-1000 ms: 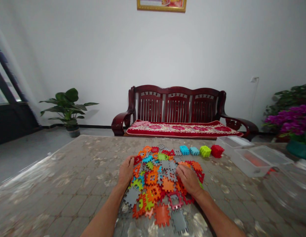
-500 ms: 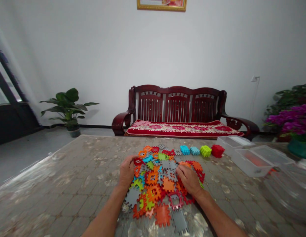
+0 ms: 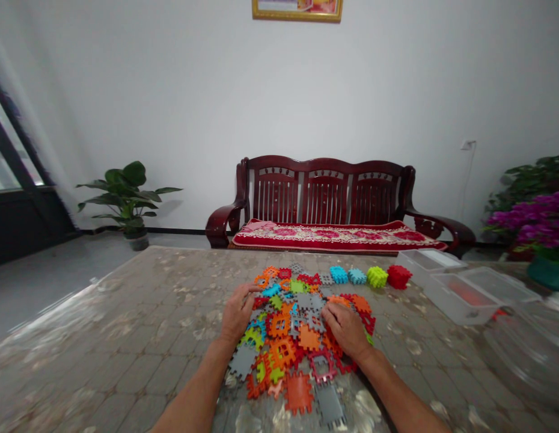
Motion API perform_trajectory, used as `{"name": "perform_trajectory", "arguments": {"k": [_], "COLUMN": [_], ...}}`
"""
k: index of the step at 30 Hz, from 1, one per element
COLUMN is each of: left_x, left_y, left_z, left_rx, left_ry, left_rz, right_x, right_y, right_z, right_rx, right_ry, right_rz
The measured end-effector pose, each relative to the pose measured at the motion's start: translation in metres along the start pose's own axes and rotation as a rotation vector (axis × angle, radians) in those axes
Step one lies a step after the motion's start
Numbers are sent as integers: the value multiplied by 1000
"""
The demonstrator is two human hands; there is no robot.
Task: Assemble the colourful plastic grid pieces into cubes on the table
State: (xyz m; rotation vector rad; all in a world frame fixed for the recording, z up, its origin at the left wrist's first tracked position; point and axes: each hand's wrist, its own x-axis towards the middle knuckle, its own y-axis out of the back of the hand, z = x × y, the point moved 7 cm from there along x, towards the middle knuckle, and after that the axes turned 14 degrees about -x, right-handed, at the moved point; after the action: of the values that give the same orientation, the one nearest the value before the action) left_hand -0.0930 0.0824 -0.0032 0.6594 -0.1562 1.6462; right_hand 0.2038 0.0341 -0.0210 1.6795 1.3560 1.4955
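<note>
Left hand (image 3: 237,314) has shifted inward over a red piece (image 3: 261,302) — right hand (image 3: 347,329) unmoved; both grips unclear.

Beyond the far edge of the surface (image 3: 171,325), a dark red wooden bench (image 3: 327,192) was set against the white wall (image 3: 374,84), its seat covered by a flower-patterned red cloth (image 3: 342,234). Above it, a gold-framed picture (image 3: 300,8) was hung, its top cut off from view. Past the far left corner, a leafy plant (image 3: 130,192) was held in a dark pot (image 3: 137,242) on the floor (image 3: 94,258). Towards the far right corner, purple flowers (image 3: 536,219) were seen above a teal planter (image 3: 549,273), and a socket (image 3: 467,145) was fixed to the wall.
</note>
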Motion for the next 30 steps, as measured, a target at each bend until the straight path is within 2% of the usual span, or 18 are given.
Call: {"name": "perform_trajectory", "arguments": {"k": [4,10,17,24,30], "left_x": [-3,-5,-7,-5,-6], "left_y": [-8,-16,-28,-27,-34], "left_z": [5,4,2,7,10], "left_rx": [-7,65,108,253,347], "left_ry": [6,-6,-54,-75,-82], "left_rz": [-110,-172,-309,-298,-370], "right_x": [-1,0,-1,-1,-1], "right_y": [0,2,2,0,-1], "right_z": [-1,-3,-3,-3,-4], "right_rx": [-10,-24,-29,-56,-72], "right_ry": [5,9,14,30,31], "right_rz": [-19,-20,-7,-19,-27]}}
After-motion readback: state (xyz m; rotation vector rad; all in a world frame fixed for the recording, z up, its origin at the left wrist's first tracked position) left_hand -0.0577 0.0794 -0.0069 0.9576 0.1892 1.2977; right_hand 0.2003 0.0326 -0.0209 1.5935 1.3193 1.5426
